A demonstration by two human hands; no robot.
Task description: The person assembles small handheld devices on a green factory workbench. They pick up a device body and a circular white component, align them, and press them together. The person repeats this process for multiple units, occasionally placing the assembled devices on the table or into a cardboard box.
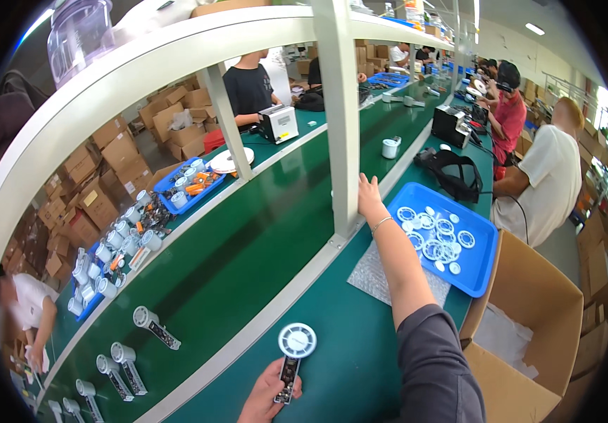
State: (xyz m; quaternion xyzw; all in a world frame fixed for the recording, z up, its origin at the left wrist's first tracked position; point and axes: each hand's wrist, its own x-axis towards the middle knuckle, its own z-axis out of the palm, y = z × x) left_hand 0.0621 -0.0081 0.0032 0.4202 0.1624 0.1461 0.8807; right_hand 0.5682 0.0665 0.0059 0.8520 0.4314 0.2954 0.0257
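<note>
We have the left hand clamped on the handle of a handheld unit, low center over the green table. Unit is tilted slightly, round white slotted head up, dark internals exposed along the handle. Our right hand is stretched forward, fingers apart, right beside the white post; can't tell if they touch it. Under that forearm we've got bubble wrap, partly beneath a blue tray of white rings and small discs. Open cardboard box sits just right of the tray. Across the post, the green conveyor carries similar units at lower left and one white cup-shaped part farther up.
</note>
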